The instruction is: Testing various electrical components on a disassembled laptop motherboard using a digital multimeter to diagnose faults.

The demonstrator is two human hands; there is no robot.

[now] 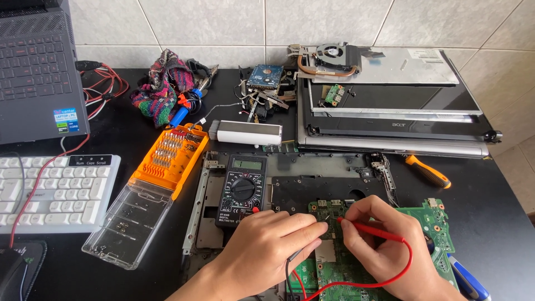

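Both hands pinch meter probes over the green circuit board (429, 220) at the black surface's near edge: left hand (267, 251) a dark-leaded probe, right hand (384, 245) the red-tipped probe (368, 229). A slipped tip could bridge neighbouring contacts; the looping red lead might snag.

Left hand (266, 245) and right hand (384, 239) side by side, palms down, fingers curled in pinches.
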